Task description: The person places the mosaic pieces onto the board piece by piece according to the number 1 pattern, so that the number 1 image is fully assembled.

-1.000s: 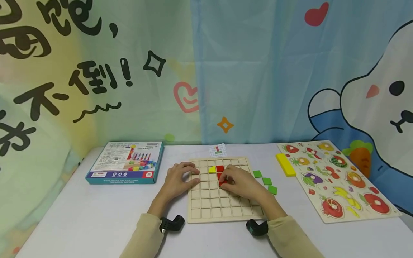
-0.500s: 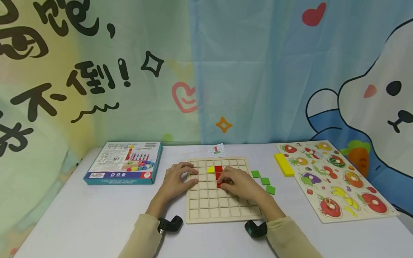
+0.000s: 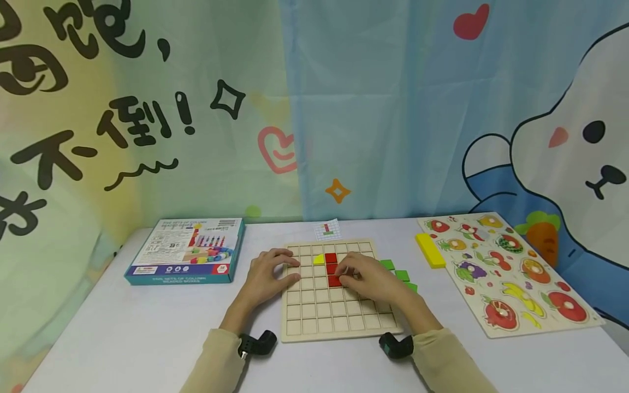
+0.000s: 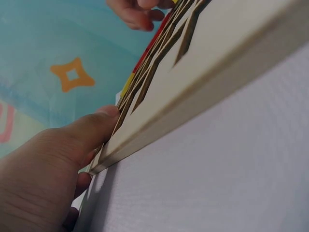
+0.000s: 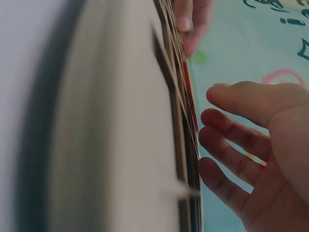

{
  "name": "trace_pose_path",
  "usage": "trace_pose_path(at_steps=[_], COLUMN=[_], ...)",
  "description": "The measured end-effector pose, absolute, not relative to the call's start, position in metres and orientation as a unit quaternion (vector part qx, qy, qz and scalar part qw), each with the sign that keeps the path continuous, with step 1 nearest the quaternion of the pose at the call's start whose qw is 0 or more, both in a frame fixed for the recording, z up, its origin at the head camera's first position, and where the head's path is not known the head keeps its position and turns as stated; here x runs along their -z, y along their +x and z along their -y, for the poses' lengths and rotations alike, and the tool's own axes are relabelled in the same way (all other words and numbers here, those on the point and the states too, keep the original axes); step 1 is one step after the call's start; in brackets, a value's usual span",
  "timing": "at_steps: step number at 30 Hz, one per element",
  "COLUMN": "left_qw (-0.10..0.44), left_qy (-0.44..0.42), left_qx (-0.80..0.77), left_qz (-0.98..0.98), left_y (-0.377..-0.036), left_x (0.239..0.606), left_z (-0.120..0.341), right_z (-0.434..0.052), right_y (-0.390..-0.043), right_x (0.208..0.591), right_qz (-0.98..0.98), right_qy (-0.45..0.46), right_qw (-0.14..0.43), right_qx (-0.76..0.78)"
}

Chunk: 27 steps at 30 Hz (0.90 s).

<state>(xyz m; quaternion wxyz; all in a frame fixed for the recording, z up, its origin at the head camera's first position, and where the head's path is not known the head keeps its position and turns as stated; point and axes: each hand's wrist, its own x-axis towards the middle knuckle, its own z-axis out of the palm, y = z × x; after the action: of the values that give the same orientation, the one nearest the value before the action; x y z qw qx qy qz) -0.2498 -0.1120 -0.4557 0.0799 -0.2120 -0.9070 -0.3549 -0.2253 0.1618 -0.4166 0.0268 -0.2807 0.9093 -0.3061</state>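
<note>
Pale wooden grid board [image 3: 339,305] at mid-table with one yellow tile [image 3: 319,259] and three red tiles [image 3: 331,268] stacked in a column, steadied by left hand [image 3: 267,273] with fingers flat, right hand [image 3: 368,278] now lying loosely open over the lowest red tile, no longer pinching it.

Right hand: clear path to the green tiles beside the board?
Probably yes. The right hand rests on the grid board by the red tiles; the green tiles lie just right of it on the table, nothing between.
</note>
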Motion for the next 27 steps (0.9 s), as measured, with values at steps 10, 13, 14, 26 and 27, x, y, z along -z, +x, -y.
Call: trace_pose_path(at_steps=[10, 13, 14, 26, 27], left_qw=[0.085, 0.082, 0.08, 0.079, 0.078], left_qy=[-0.218, -0.216, -0.214, -0.208, -0.207], left_qx=[0.355, 0.354, 0.354, 0.355, 0.355], left_qz=[0.905, 0.906, 0.907, 0.908, 0.908], left_y=[-0.253, -0.253, -0.253, -0.25, -0.25], left_x=[0.456, 0.456, 0.456, 0.458, 0.457], left_z=[0.113, 0.113, 0.113, 0.112, 0.112], right_z=[-0.191, -0.198, -0.2, -0.218, -0.22], right_y=[-0.231, -0.232, -0.232, -0.232, -0.232], right_x=[0.409, 0.41, 0.41, 0.415, 0.416], right_qz=[-0.91, -0.913, -0.914, -0.929, -0.931], right_qy=[-0.243, -0.238, -0.236, -0.191, -0.187], right_qw=[0.025, 0.019, 0.018, 0.006, 0.003], right_qx=[0.335, 0.33, 0.33, 0.316, 0.314])
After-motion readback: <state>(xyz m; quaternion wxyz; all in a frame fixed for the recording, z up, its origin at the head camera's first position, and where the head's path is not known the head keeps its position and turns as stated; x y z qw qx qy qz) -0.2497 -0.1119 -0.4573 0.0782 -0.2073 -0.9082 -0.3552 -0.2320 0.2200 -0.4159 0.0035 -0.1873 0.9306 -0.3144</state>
